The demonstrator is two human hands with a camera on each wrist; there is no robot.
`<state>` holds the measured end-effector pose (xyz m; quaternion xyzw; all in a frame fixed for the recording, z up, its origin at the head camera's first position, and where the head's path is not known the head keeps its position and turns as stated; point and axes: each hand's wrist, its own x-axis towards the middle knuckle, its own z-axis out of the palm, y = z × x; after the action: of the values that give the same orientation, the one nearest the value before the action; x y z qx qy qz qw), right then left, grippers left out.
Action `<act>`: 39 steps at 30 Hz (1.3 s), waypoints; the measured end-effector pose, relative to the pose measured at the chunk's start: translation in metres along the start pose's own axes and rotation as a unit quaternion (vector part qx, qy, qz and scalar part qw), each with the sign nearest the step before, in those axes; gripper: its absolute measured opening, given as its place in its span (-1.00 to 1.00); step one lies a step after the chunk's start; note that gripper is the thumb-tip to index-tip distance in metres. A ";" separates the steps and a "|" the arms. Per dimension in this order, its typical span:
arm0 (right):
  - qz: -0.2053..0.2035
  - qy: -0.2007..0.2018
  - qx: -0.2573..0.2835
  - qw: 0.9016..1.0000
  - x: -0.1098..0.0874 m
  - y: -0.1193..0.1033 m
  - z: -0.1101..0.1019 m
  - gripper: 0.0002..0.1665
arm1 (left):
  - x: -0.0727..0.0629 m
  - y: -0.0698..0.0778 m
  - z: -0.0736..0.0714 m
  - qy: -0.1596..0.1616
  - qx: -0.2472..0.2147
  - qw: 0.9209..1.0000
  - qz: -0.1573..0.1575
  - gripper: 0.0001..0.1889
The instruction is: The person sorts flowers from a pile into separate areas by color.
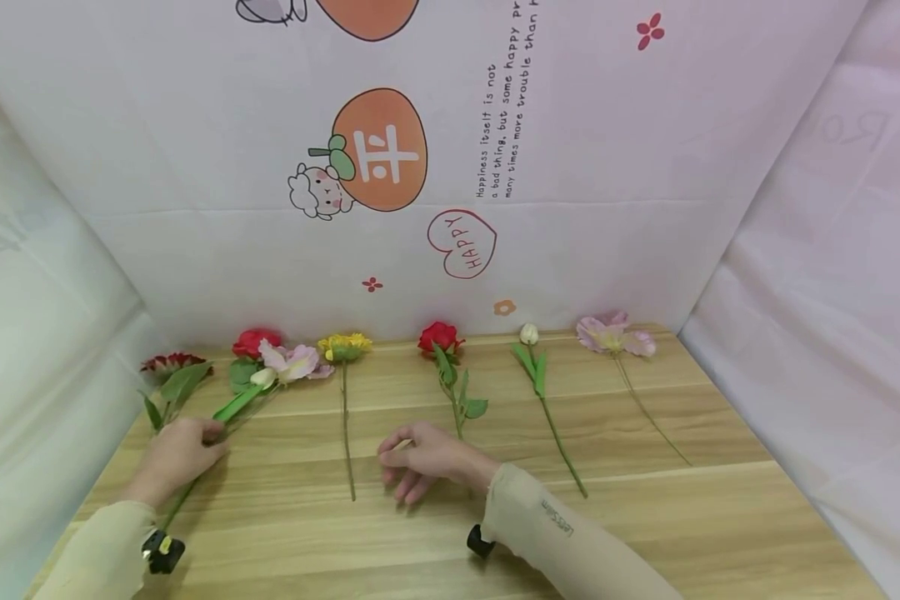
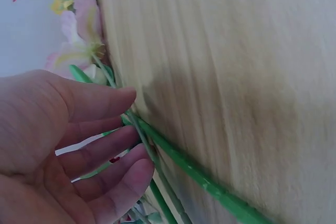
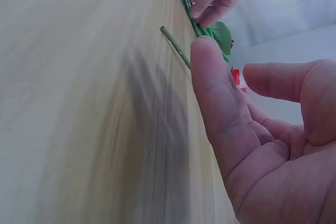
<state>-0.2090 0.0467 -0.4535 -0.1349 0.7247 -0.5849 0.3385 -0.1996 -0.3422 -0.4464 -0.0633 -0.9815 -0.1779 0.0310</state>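
My left hand [image 1: 176,457] is low over a group of flower stems at the table's left. In the left wrist view its thumb and relaxed fingers [image 2: 118,166] lie right beside the green stems [image 2: 197,174], with a gap between thumb and fingertips. That group has a white tulip [image 1: 263,378], a pink-lilac flower [image 1: 291,362], a red rose [image 1: 255,342] and a dark red flower [image 1: 171,363]. Between a yellow flower [image 1: 345,347] and another red rose [image 1: 440,337], my right hand [image 1: 427,458] hovers above the wood, loosely bent and holding nothing.
Farther right lie a white tulip [image 1: 528,335] and a pale purple flower [image 1: 613,335], stems pointing toward me. The wooden tabletop [image 1: 645,533] ends at a printed white cloth backdrop [image 1: 585,167]. White cloth walls [image 1: 862,275] close both sides.
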 end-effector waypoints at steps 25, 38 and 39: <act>-0.007 -0.014 0.012 1.000 -0.018 0.007 -0.020 -0.68 | 0.006 -0.006 -0.005 -0.051 -0.010 0.997 -0.051 -0.78; -0.002 -0.027 0.009 1.000 -0.018 0.011 -0.024 -0.69 | 0.005 -0.011 0.004 -0.014 -0.003 0.999 -0.040 -0.78; -0.001 -0.028 0.010 1.000 -0.019 0.011 -0.024 -0.69 | 0.005 -0.012 0.004 -0.013 -0.002 0.999 -0.037 -0.79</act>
<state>-0.2089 0.0789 -0.4554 -0.1484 0.7092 -0.5880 0.3595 -0.2063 -0.3514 -0.4539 -0.0297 -0.9830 -0.1805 0.0120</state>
